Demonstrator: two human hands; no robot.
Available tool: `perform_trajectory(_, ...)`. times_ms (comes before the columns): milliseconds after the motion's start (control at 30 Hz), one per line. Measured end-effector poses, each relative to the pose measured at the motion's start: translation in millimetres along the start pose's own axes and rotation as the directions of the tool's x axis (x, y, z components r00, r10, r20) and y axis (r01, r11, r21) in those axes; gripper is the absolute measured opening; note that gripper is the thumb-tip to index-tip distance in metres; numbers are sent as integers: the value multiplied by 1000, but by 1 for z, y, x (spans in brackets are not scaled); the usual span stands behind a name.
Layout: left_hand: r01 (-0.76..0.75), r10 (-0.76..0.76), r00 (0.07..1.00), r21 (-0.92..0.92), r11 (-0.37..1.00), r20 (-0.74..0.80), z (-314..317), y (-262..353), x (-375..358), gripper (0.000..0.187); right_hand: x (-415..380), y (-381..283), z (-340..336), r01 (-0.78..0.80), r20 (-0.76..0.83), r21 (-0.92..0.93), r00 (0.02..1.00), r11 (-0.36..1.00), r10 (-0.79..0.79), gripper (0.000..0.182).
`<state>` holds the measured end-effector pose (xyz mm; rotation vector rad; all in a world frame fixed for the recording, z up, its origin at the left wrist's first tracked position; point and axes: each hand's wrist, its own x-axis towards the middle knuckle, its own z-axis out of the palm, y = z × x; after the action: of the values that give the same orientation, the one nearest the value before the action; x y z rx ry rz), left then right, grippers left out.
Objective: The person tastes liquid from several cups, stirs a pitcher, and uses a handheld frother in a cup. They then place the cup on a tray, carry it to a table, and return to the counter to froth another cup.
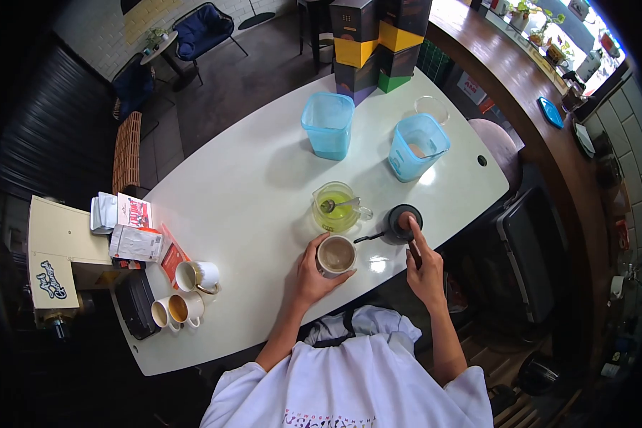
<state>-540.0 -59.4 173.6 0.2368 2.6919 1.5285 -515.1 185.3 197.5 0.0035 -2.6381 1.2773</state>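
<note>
My left hand (312, 274) is wrapped around a white cup (337, 255) that holds a brownish drink. My right hand (425, 269) is at a dark round pot (396, 232) with a thin black spout, its index finger extended onto the brown knob on top and the other fingers curled by the handle. Just behind the cup stands a glass pitcher (333, 207) of yellow-green liquid with a spoon in it. Farther back are two blue translucent containers, one at the left (327, 127) and one at the right (417, 148) with a scoop inside.
White cups (197, 277) stand at the table's left, near a black case (136, 305), packets (135, 242) and a cream box (53, 250). Stacked dark boxes (357, 53) rise at the back edge. A clear round lid (432, 110) lies near them. A wooden counter (506, 64) runs along the right.
</note>
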Motion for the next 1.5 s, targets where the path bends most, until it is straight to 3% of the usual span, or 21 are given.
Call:
perform_trajectory(67, -9, 8, 999, -29, 1000, -34, 1, -5, -1, 85, 2, 5, -2, -38, -25, 54, 999, 998, 40, 80)
perform_trajectory(267, -69, 64, 995, -61, 996, -81, 2, -16, 0, 82, 14, 29, -9, 58, -109, 71, 993, 996, -50, 77)
perform_trajectory(433, -27, 8, 993, -154, 988, -118, -14, -12, -4, 76, 22, 46, -15, 44, -150, 43, 988, 998, -37, 82)
perform_trajectory(567, -53, 27, 973, -107, 993, -230, -26, -27, -6, 78, 30, 52, -17, 65, -177, 14, 982, 998, -62, 78)
perform_trajectory(767, 38, -58, 973, -93, 995, -225, -42, -32, -6, 80, 43, 52, -15, 46, -215, 12, 976, 999, -42, 74)
perform_trajectory(967, 57, -72, 975, -76, 995, -211, -38, -31, 4, 82, 45, 42, -20, -103, -163, -170, 984, 980, 76, 75)
perform_trajectory(1033, 10, -25, 972, -68, 998, -232, -35, -32, 8, 81, 41, 20, -25, -297, -236, -362, 946, 884, 221, 68)
perform_trajectory(1067, -27, 11, 966, -60, 998, -258, -34, -34, 10, 81, 40, 16, -23, -300, -243, -361, 944, 883, 222, 68)
perform_trajectory(1133, -31, 11, 968, -78, 996, -252, -32, -39, 13, 81, 35, 9, -19, -149, -508, -481, 851, 864, -136, 58)
perform_trajectory(1167, -32, 7, 968, -95, 995, -250, -30, -41, 14, 82, 32, -6, -16, -168, -528, -358, 848, 919, -50, 35)
perform_trajectory(1200, -31, 6, 970, -96, 995, -243, -29, -41, 14, 82, 28, -9, -10, -75, -475, -291, 877, 954, -76, 25)
perform_trajectory(1333, -19, -20, 972, -161, 987, -235, -28, -39, 12, 82, 23, -37, 27, 116, -226, -44, 966, 992, -123, 26)
perform_trajectory(1467, -8, -22, 968, -117, 993, -250, -30, -34, 11, 82, 42, -41, 73, 155, -261, -26, 953, 988, -157, 34)
perform_trajectory(1500, -6, -24, 967, -117, 993, -253, -31, -33, 9, 82, 47, -40, 80, 83, -236, 33, 969, 996, -73, 37)
